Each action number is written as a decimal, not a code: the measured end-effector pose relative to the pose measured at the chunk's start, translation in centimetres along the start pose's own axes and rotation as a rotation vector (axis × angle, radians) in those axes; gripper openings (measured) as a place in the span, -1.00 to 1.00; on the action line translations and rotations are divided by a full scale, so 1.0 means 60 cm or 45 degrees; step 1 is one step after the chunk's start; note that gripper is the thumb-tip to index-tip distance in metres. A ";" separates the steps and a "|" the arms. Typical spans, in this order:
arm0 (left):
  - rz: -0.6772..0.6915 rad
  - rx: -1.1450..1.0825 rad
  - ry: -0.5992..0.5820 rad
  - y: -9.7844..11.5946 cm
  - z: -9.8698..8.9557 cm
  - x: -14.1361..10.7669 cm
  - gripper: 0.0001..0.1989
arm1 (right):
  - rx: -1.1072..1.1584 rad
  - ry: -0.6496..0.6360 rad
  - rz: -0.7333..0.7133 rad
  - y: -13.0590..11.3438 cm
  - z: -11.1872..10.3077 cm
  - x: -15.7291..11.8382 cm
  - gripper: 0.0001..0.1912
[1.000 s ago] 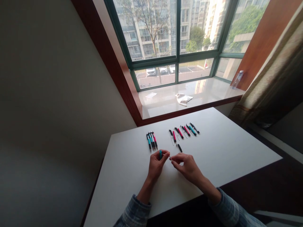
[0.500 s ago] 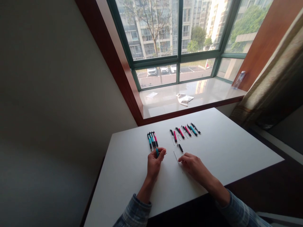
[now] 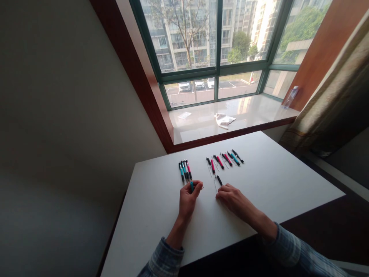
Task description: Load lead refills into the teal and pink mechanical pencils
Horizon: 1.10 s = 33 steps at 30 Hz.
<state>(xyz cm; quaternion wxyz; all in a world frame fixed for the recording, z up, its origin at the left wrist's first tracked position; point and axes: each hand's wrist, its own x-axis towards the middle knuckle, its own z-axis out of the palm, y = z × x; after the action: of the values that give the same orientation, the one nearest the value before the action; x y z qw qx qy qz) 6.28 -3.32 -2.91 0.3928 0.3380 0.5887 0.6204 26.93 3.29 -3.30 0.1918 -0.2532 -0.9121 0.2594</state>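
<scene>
My left hand (image 3: 188, 198) is closed around a teal pen barrel (image 3: 191, 187), much of it covered by the fingers. A small pale tip pokes out beside the thumb. Over to the right, my right hand (image 3: 230, 197) pinches the near end of a thin pen refill (image 3: 215, 185), low over the white table. Just beyond those fingers lies a black pen part (image 3: 219, 180), with a tiny piece by its far end. Several assembled pens (image 3: 185, 170) in teal and pink lie side by side past my left hand.
Farther back is a row of pen parts (image 3: 225, 160): black, pink and teal pieces with thin refills. The white table (image 3: 155, 207) meets a window sill (image 3: 198, 129) holding a crumpled white wrapper (image 3: 225, 120) and a clear bottle (image 3: 290, 97). A curtain (image 3: 325, 84) hangs at right.
My right hand has shifted slightly left, and the refill in its fingers now stands at a different angle, its far end nearer the black part. The left hand stays almost still.
</scene>
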 end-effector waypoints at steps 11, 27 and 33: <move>0.005 0.009 -0.022 0.000 -0.002 0.001 -0.65 | -0.071 0.020 -0.105 0.020 -0.003 0.022 -0.76; -0.087 -0.037 -0.424 0.009 0.000 -0.008 -0.67 | 0.398 0.316 -0.257 -0.041 -0.021 0.040 -0.68; -0.115 -0.087 -0.487 0.002 0.001 -0.008 -0.60 | 0.312 0.373 -0.361 -0.043 -0.019 0.037 -0.78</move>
<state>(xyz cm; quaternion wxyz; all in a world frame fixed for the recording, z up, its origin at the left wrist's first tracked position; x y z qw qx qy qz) 6.54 -3.73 -2.75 0.5361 0.4095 0.4965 0.5462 24.75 3.09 -0.46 0.3859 -0.1326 -0.8626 0.2989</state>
